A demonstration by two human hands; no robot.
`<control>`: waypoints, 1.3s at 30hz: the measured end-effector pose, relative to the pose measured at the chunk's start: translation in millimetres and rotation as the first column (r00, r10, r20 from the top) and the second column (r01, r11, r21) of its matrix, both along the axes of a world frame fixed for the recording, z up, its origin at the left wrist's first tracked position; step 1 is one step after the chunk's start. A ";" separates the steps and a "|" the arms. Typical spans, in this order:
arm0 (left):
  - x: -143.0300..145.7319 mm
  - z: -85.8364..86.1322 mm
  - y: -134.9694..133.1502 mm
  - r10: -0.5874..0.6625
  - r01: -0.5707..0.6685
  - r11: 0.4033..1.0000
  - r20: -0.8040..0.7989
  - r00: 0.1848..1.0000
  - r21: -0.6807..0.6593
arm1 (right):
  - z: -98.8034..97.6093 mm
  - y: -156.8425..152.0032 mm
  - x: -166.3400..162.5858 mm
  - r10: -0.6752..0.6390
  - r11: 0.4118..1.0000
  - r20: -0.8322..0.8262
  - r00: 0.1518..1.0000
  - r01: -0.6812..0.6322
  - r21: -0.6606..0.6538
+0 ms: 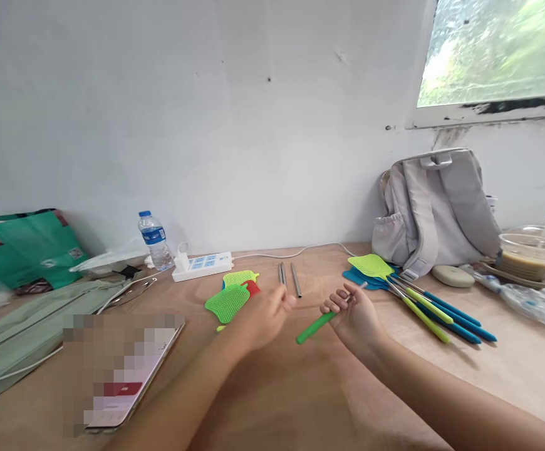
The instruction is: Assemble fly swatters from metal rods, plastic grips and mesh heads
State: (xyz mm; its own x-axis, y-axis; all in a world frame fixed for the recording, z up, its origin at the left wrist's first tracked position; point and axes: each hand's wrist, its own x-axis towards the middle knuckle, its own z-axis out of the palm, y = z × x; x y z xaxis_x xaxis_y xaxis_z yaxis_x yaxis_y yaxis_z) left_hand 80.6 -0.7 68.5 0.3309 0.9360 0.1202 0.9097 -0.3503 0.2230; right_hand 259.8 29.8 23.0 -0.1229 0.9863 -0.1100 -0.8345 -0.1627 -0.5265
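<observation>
My right hand is closed around a green swatter handle with a thin metal rod, held low over the wooden table. My left hand hovers beside it with fingers curled, its thumb and fingertips pinched near the loose swatter heads; I cannot make out anything in it. Green, yellow-green and red swatter heads lie just left of that hand. Three bare metal rods lie beyond the hands. Finished swatters with green and blue handles lie in a pile to the right.
A grey backpack leans on the wall at the right, with a plastic bowl beside it. A white power strip, a water bottle, a green bag and grey cloth sit at the left. A phone lies near me.
</observation>
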 end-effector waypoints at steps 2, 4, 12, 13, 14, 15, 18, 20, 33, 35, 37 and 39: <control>-23.2 -3.1 17.7 0.223 -0.224 0.971 0.018 0.975 0.080 | 5.5 4.6 5.5 0.089 0.996 0.197 0.976 -0.084 -0.037; -46.7 -10.2 33.7 0.362 -0.361 0.930 -0.001 0.932 0.071 | 9.7 9.9 11.5 0.170 0.985 0.337 0.926 -0.150 -0.084; -82.0 -33.2 49.6 0.365 -0.370 0.927 -0.074 0.928 -0.065 | 7.1 16.0 25.2 -0.088 0.892 0.875 0.477 -0.353 0.282; -82.2 -31.6 49.3 0.361 -0.367 0.928 -0.085 0.928 -0.066 | 4.9 16.9 26.8 -0.206 0.856 0.895 0.396 -0.371 0.361; -82.2 -29.1 48.7 0.356 -0.363 0.930 -0.095 0.930 -0.064 | 3.0 17.8 28.4 -0.320 0.815 0.895 0.311 -0.391 0.428; -82.1 -25.6 48.0 0.351 -0.358 0.932 -0.102 0.931 -0.054 | 1.8 18.4 29.8 -0.414 0.777 0.882 0.224 -0.418 0.471; -80.7 -9.0 43.1 0.359 -0.361 0.933 -0.105 0.927 0.004 | 4.6 16.5 32.0 -0.590 0.701 0.808 -0.003 -0.500 0.509; -77.8 6.8 36.2 0.377 -0.374 0.926 -0.102 0.921 0.046 | 12.7 10.9 31.6 -0.666 0.642 0.743 -0.062 -0.554 0.529; -39.8 74.2 -27.3 -0.044 0.111 0.961 0.258 0.965 -0.252 | 70.0 -42.6 36.7 -0.939 0.232 0.343 0.003 -0.733 0.640; -36.4 77.7 -31.7 -0.069 0.132 0.957 0.239 0.968 -0.259 | 71.8 -45.3 38.1 -0.951 0.192 0.308 0.009 -0.766 0.614; -33.3 81.3 -36.0 -0.094 0.148 0.954 0.208 0.974 -0.259 | 73.2 -47.1 38.8 -0.961 0.165 0.276 0.007 -0.786 0.595; -30.7 84.7 -40.1 -0.106 0.144 0.958 0.159 0.982 -0.248 | 74.8 -48.4 39.3 -0.970 0.152 0.242 -0.008 -0.798 0.583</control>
State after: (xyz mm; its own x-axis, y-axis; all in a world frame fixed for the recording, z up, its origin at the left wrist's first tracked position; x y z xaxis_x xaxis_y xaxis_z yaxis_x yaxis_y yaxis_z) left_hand 49.9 -40.7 153.2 0.4442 0.8935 -0.0651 0.8146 -0.3726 0.4445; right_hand 299.1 -18.6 97.8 -0.7201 0.2899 0.6305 0.4535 0.8842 0.1114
